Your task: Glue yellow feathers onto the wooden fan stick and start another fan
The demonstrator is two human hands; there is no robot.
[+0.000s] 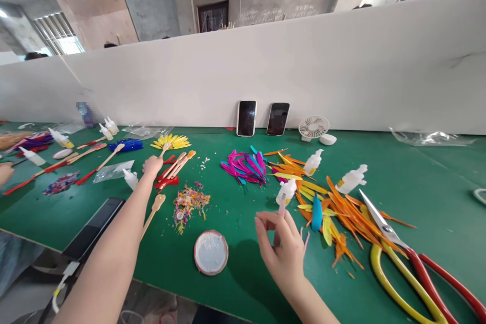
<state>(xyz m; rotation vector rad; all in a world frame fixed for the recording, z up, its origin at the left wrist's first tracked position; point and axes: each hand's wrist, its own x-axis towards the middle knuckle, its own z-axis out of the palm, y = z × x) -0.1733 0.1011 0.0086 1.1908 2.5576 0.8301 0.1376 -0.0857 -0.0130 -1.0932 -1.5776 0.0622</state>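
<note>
My left hand reaches to the far side of the table, fingers closed around a wooden stick with a broad flat head. That head is close to a fan of yellow feathers; whether they touch I cannot tell. Several similar wooden sticks with red tassels lie just right of this hand. My right hand is raised over the near table, thumb and fingers curled round a slim pale pink tool, its kind unclear. Behind it stands a white glue bottle. A round lid holding small white bits lies between my arms.
Large scissors lie at right by orange feathers and more glue bottles. Magenta and blue feathers, colourful scraps, two phones and a small fan occupy the middle. Another person's hand shows at far left.
</note>
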